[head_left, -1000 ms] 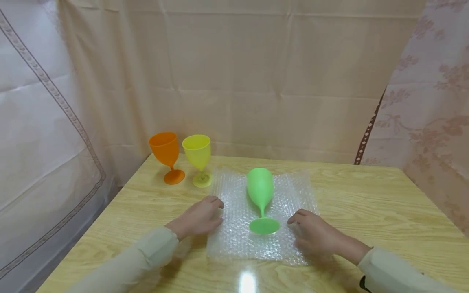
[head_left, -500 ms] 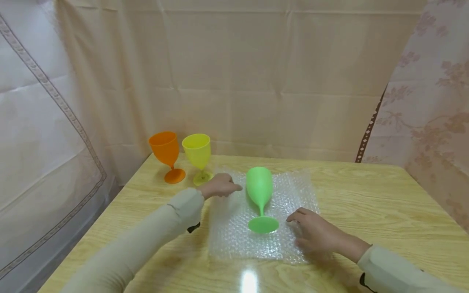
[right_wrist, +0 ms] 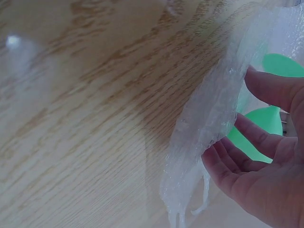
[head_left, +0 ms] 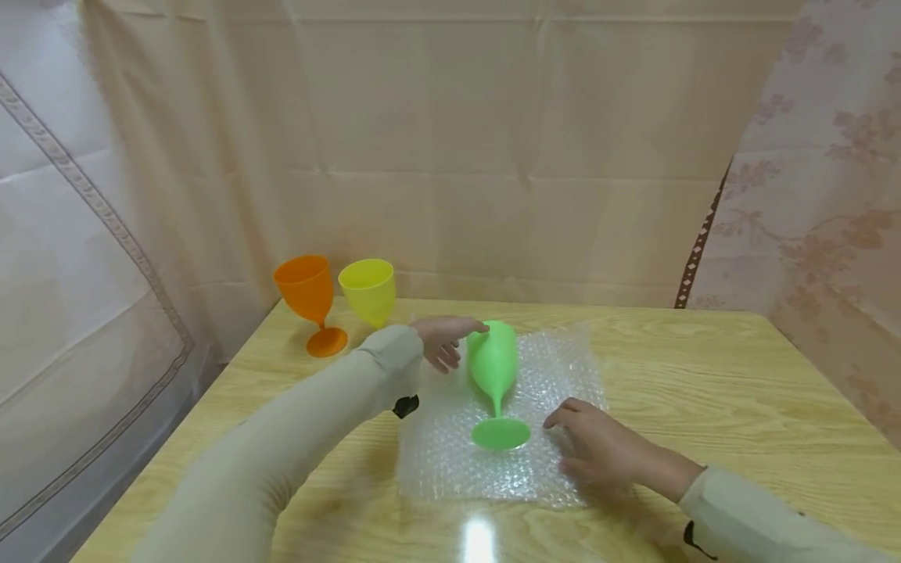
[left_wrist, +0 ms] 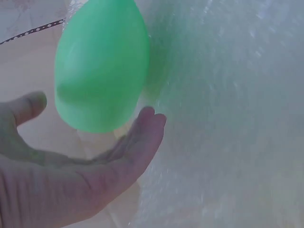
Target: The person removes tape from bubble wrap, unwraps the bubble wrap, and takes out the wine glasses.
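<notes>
A green plastic goblet (head_left: pixel 495 366) lies on its side on a sheet of bubble wrap (head_left: pixel 556 375), foot toward me, rim away. My left hand (head_left: pixel 447 338) is at the left of its bowl near the rim; in the left wrist view, thumb and fingers are spread apart on either side of the bowl (left_wrist: pixel 102 66), not closed round it. My right hand (head_left: pixel 598 444) stays at the wrap's right edge. The right wrist view has its fingertips against the edge of the bubble wrap (right_wrist: pixel 204 114), with thumb and fingers well apart.
An orange goblet (head_left: pixel 306 291) stands upright at the table's back left corner. Beside it stands a yellow goblet (head_left: pixel 369 289), its foot hidden behind my left sleeve. A beige curtain (head_left: pixel 450 156) hangs behind the wooden table (head_left: pixel 690 375).
My left hand has moved from the wrap's left edge away from me and rightward to the green goblet's bowl, its thumb and fingers spreading. My right hand has stayed at the wrap's right edge.
</notes>
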